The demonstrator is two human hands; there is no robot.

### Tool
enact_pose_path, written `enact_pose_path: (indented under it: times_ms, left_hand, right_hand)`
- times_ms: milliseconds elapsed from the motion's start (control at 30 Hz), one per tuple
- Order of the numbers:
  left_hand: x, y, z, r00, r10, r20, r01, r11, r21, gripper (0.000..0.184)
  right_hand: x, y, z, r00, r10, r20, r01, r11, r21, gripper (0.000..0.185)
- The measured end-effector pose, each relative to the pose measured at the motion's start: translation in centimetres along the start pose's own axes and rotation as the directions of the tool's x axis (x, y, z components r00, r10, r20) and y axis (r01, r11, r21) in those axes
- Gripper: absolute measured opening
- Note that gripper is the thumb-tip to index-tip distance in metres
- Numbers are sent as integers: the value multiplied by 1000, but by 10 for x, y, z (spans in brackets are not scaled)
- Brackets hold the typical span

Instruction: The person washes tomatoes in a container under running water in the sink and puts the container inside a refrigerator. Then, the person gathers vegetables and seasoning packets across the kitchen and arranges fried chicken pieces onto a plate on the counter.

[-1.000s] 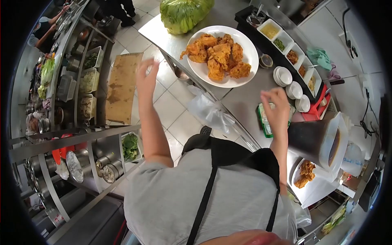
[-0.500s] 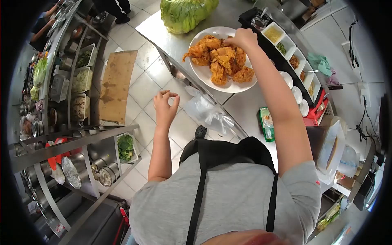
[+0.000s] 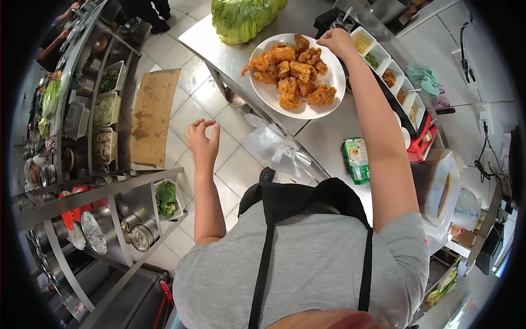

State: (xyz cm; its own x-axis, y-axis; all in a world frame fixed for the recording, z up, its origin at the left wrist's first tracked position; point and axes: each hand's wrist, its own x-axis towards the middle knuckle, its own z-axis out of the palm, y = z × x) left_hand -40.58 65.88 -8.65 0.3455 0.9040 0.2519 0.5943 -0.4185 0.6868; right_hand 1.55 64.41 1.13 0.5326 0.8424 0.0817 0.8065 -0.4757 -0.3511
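Observation:
A white plate (image 3: pixel 262 94) heaped with fried chicken pieces (image 3: pixel 300 70) rests on the steel counter. My right hand (image 3: pixel 336 41) is at the plate's far right rim, thumb and fingers pinched together. Whether they grip the rim or something small is hidden. Out over the floor, left of the counter, my left hand (image 3: pixel 204 137) has its fingers curled and the thumb close to the index fingertip; nothing shows between them. A bagged head of leafy greens (image 3: pixel 246 19) lies beyond the plate.
White tubs of toppings (image 3: pixel 388 77) line the counter's right side. A green packet (image 3: pixel 357 160) lies near my right forearm. A clear plastic bag (image 3: pixel 276 147) hangs at the counter edge. Shelves with vegetable tubs (image 3: pixel 109 107) stand left, beside cardboard (image 3: pixel 155 118) on the floor.
My right hand has moved from above the chicken to the plate's far right rim. My left hand has shifted slightly left, its fingers still curled. The whole view has shifted a little.

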Motion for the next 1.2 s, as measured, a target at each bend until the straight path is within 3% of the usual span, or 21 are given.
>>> enact_pose_path:
  times_ms: [133, 200, 333, 400, 433, 467, 533, 600, 667, 700, 733, 800, 833, 867, 933, 1100, 1167, 1200]
  left_hand:
    - [-2, 5, 7, 999, 43, -2, -43, 999, -4, 18]
    - [-5, 11, 5, 999, 25, 25, -25, 1000, -8, 19]
    - [-11, 9, 2, 999, 28, 20, -28, 999, -38, 19]
    - [-15, 6, -1, 1000, -5, 19, 5, 1000, -28, 20]
    - [-18, 4, -3, 1000, -2, 12, 3, 1000, -28, 20]
    - [-21, 1, -5, 1000, -18, 12, 18, 1000, -23, 20]
    - [-24, -2, -9, 1000, -27, -4, 27, 999, -24, 21]
    - [-28, -7, -17, 997, -72, -2, 72, 997, -10, 21]
    - [-31, -12, -27, 996, -88, -31, 88, 996, 8, 21]
    - [-33, -15, -32, 993, -104, -51, 105, 994, 28, 20]
    - [-36, -18, -37, 993, -110, -52, 112, 993, 27, 20]
    - [-38, -24, -45, 987, -125, -97, 131, 990, 57, 20]
    - [-39, -30, -46, 987, -118, -112, 126, 990, 63, 20]
    - [-38, -31, -48, 986, -115, -118, 122, 991, 59, 20]
    - [-39, -30, -50, 984, -131, -124, 138, 989, 52, 20]
    - [-31, -15, -46, 991, -77, -109, 82, 996, 36, 20]
    - [-33, -12, -44, 992, -71, -103, 74, 997, 23, 20]
    - [-32, -11, -42, 992, -79, -96, 80, 997, 7, 20]
  right_hand:
    - [-13, -12, -10, 1000, -19, 21, 17, 997, 72, 21]
    - [-16, -14, -9, 997, -27, -72, 29, 999, 35, 21]
    - [-10, -28, -1, 1000, -8, -27, 8, 1000, -17, 23]
    - [-9, -36, 13, 987, -65, -150, 18, 954, -298, 29]
    - [-3, -40, 17, 999, -5, -43, -6, 965, -264, 40]
    - [-3, -44, 20, 999, -11, -49, -2, 965, -263, 40]
    - [-1, -55, 25, 999, 43, -14, -45, 877, -479, 51]
    - [11, -49, 32, 998, 48, -36, -59, 893, -445, 53]
    - [22, -42, 27, 981, 182, 60, -162, 956, -244, 48]
    - [28, -32, 21, 981, 158, 113, -163, 986, 34, 44]
    - [32, -20, 15, 979, 122, 161, -167, 937, 308, 41]
    - [24, -20, -4, 986, 81, 144, -158, 721, 675, 33]
    - [15, -23, -20, 968, 75, 240, -232, 631, 740, 25]
    - [15, -19, -25, 970, 72, 233, -224, 634, 740, 25]
    - [11, -4, -36, 935, -63, 349, -303, 367, 879, 28]
    - [-12, 2, -48, 921, -105, 374, -318, 348, 882, 31]
    - [-28, 0, -55, 941, -62, 334, -250, 540, 804, 29]
    - [-34, -1, -56, 941, -58, 333, -251, 542, 802, 29]
